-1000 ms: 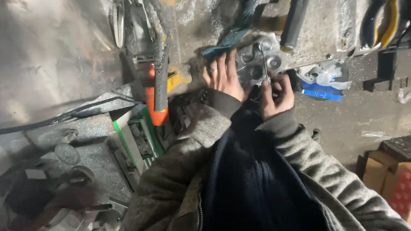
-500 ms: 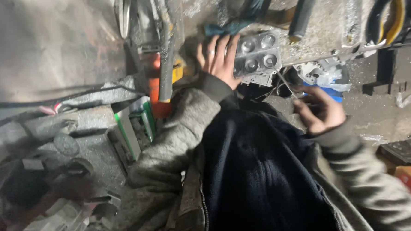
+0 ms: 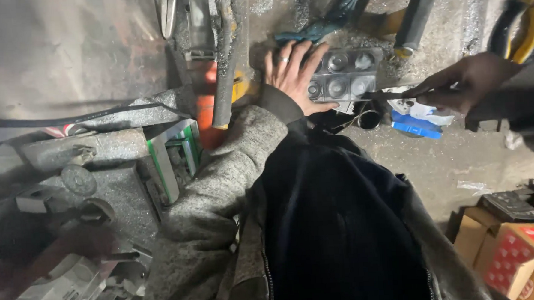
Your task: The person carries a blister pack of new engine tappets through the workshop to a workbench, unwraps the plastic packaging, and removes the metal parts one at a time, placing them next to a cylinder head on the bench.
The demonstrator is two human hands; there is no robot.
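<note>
Left hand [image 3: 292,72] lies flat, fingers spread, on grey metal block with round sockets [image 3: 346,74] on dusty bench [image 3: 454,28]. Right hand [image 3: 465,82] well apart, closed around thin dark rod-like tool [image 3: 390,94], tip touching block edge.

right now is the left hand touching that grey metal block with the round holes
Touching. The head view shows the left hand laid flat on the grey metal block, fingers spread over its left edge and thumb along its lower edge, no gap.

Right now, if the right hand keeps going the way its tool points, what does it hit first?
Probably the grey metal block that the left hand steadies; the right hand aims its thin tool leftward at its lower edge, though depth is unclear.
</note>
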